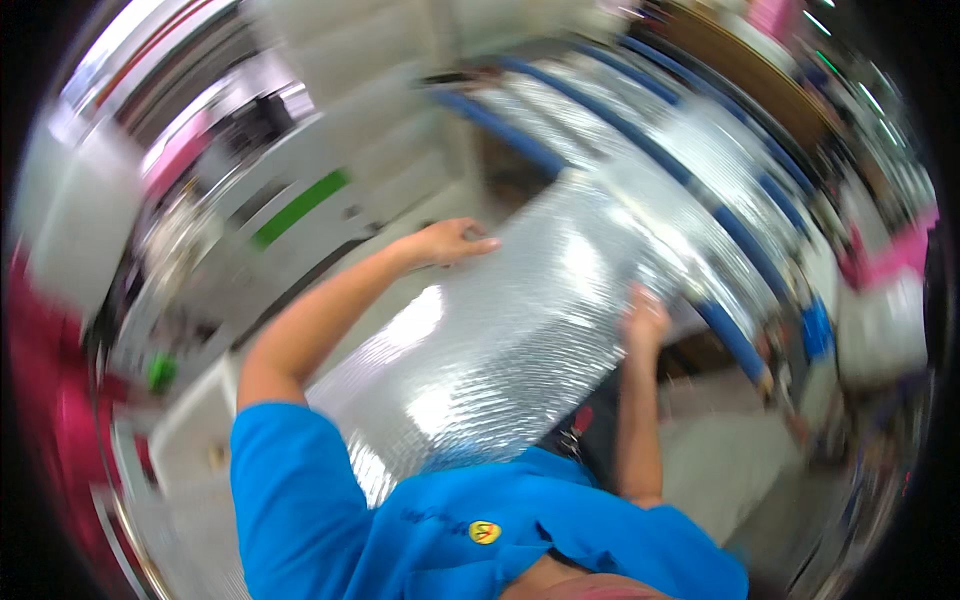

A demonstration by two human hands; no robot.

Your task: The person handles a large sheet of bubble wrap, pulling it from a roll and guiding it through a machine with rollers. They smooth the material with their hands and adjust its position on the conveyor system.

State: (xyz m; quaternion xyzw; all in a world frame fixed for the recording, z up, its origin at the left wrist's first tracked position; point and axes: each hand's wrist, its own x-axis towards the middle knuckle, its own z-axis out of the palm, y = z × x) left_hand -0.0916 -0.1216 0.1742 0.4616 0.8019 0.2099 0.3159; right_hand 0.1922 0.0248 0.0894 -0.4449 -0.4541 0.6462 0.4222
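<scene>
A long sheet of silver bubble foil (520, 320) slants across in front of my body, shiny and finely dimpled. Its upper end meets blue rollers, and its lower end reaches down to my left side. My left hand (455, 243) is at the sheet's left edge, fingers bent and thumb side over the foil. On the opposite edge, my right hand (648, 318) grips the foil, with part of the fingers hidden and the hand blurred by motion.
Several blue rollers (735, 245) carry more silver foil at the upper right. A pale machine cabinet (300, 240) with a green stripe stands on the left. Large whitish wrapped stacks (350, 50) rise behind it. Pink material (905, 250) is at the far right.
</scene>
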